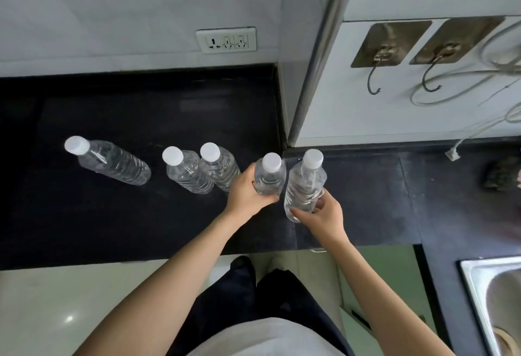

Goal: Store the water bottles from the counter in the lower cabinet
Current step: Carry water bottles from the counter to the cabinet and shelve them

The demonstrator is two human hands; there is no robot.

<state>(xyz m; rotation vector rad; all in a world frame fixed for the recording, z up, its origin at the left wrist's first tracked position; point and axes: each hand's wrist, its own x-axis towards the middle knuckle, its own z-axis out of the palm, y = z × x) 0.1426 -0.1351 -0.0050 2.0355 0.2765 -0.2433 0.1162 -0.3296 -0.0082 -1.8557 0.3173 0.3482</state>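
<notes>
Water bottles, clear ribbed plastic with white screw caps, five in count, all over the black stone counter [141, 228], in a loose row about midway between its back and front edges. Item one: the leftmost bottle [112, 162], standing alone toward the counter's left end, well apart from the rest. Items two and three: the second bottle [184, 172] and the third bottle [221, 168], upright, side by side and touching. Item four: the fourth bottle [269, 172], just beside the third; your left hand [246, 195] grips it, fingers wrapped round its lower body. Item five: the fifth bottle [304, 182], near where the back wall steps forward; your right hand [324, 214] holds it low down, thumb and fingers curled round its base. Whether items four and five rest on the counter cannot be told. Fittings: white wall socket [226, 40] above the back edge; first metal hook [377, 73] and second metal hook [434, 73], each on a square plate on the white panel to your right; small white plug [452, 155] by the back edge; stainless steel sink [476, 293] at the counter's right end.
</notes>
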